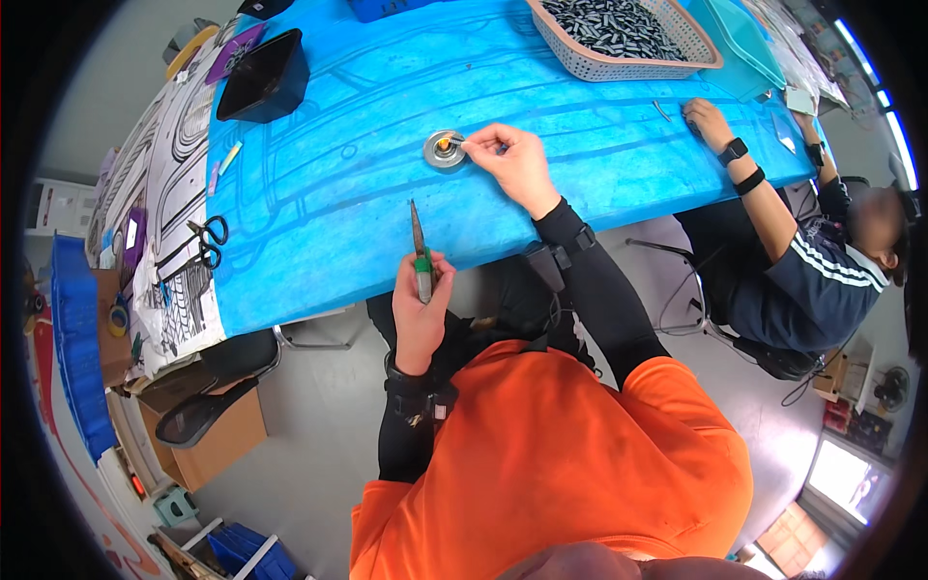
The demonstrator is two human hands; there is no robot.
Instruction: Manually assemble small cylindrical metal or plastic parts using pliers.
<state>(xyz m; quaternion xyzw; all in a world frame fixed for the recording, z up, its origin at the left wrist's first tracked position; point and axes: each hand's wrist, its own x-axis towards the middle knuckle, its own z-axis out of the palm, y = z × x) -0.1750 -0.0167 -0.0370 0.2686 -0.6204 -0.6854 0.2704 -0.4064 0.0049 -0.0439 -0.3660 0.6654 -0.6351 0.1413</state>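
Left hand (420, 314) gripping pointed tool (420, 247), right hand (518, 169) pinching dark piece (457, 142) by metal dish (443, 161); scissors (202, 233), black bin (263, 85), basket (619, 70) around

we see slim pointed tool (420, 244), green handle, tip forward of left hand (421, 314), small dark piece (456, 142) pinched in right hand (514, 166), round metal dish (433, 158) beside it, centre glowing orange

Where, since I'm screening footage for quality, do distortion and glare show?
Head view: the light strips at upper right look blown out and curve along the rim; glare whitens the floor, lower right; black fills the corners; left hand and right hand look fairly sharp.
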